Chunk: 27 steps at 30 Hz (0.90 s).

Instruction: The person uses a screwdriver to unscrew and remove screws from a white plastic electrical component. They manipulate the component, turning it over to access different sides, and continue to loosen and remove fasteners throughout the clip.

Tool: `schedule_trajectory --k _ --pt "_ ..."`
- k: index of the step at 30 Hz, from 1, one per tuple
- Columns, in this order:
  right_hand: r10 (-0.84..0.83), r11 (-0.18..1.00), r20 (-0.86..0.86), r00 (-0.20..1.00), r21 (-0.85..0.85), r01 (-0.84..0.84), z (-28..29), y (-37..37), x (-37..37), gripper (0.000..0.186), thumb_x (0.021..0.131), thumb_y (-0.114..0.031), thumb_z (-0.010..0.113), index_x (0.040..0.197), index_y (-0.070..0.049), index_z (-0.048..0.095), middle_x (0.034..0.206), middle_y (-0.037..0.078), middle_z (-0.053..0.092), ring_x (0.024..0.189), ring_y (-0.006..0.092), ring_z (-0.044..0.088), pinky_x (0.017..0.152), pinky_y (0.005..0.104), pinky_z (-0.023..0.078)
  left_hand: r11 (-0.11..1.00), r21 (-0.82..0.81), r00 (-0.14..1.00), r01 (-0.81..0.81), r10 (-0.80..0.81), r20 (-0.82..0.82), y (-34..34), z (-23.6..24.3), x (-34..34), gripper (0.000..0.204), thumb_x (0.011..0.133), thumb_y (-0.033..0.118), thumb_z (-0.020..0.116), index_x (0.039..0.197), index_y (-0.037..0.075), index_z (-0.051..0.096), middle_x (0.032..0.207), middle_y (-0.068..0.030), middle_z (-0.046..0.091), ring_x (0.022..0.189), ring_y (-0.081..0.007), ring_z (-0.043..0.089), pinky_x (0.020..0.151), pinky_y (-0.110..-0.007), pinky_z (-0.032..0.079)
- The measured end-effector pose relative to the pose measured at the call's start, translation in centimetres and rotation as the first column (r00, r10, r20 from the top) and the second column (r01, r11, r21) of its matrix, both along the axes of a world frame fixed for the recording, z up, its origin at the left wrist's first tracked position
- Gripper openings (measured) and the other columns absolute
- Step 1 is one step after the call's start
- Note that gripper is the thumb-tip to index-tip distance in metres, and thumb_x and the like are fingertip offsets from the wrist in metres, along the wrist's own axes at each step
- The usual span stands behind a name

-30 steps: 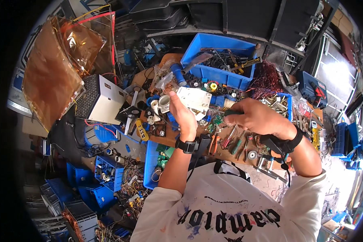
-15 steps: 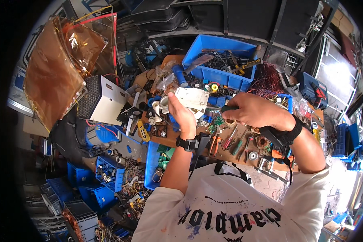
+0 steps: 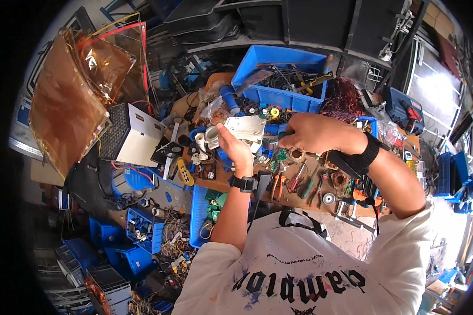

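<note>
My left hand (image 3: 235,148) holds a flat white plastic part (image 3: 245,128) up over the cluttered wooden workbench (image 3: 223,179). Its fingers wrap the part's lower left edge. My right hand (image 3: 314,133) is closed around a dark-handled tool whose tip meets the right side of the white part; most of the tool is hidden in my fist. A black watch sits on my left wrist and a black band on my right wrist.
A blue bin (image 3: 280,72) of tools and wires stands behind the hands. Pliers and screwdrivers (image 3: 299,181) lie on the bench below my right hand. A white metal box (image 3: 133,136) sits left, by brown foil sheets (image 3: 63,105). Blue crates (image 3: 142,231) of wires fill the floor.
My right hand has moved left from the bench toward the white part and now presses a tool against it. My left hand holds the part in nearly the same place.
</note>
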State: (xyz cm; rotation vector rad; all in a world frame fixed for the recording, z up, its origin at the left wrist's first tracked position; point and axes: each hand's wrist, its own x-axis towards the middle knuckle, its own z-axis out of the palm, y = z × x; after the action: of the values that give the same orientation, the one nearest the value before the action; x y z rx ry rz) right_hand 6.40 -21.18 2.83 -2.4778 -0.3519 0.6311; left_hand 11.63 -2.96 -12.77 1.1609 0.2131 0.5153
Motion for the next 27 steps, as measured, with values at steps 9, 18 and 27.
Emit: schedule_trajectory --k 9,18,27 --pt "-0.131 0.963 0.123 0.984 0.251 0.097 -1.2 0.7 -4.9 0.042 0.09 -0.032 0.059 0.104 0.007 0.063 0.09 0.029 0.064 0.089 0.0424 0.062 0.079 0.0459 0.048 0.957 -0.225 0.983 0.184 -0.179 0.043 1.1 3.9 -1.5 0.055 0.102 0.05 0.035 0.113 -0.001 0.054 0.108 -0.0099 0.063 0.094 -0.0201 0.063 0.083 -0.032 0.05" --pt "-0.158 0.984 0.452 0.878 0.148 0.101 1.5 1.6 -8.9 0.028 0.088 -0.021 0.065 0.097 0.003 0.055 0.079 0.022 0.064 0.063 0.0398 0.062 0.058 0.0443 0.05 0.964 -0.018 0.96 0.265 -0.263 0.095 1.0 8.8 -1.6 0.055 0.103 0.047 0.033 0.101 0.0 0.06 0.089 -0.0089 0.067 0.077 -0.0176 0.066 0.07 -0.03 0.053" --pt "-0.208 0.972 0.597 0.775 0.038 0.232 1.4 3.2 -12.3 0.029 0.083 -0.018 0.07 0.1 0.0 0.054 0.076 0.015 0.062 0.056 0.0307 0.064 0.048 0.0389 0.051 0.882 -0.343 0.926 0.323 -0.369 -0.077 5.6 11.3 1.9 0.05 0.1 0.05 0.037 0.11 0.006 0.059 0.102 -0.0093 0.068 0.086 -0.025 0.068 0.074 -0.039 0.058"
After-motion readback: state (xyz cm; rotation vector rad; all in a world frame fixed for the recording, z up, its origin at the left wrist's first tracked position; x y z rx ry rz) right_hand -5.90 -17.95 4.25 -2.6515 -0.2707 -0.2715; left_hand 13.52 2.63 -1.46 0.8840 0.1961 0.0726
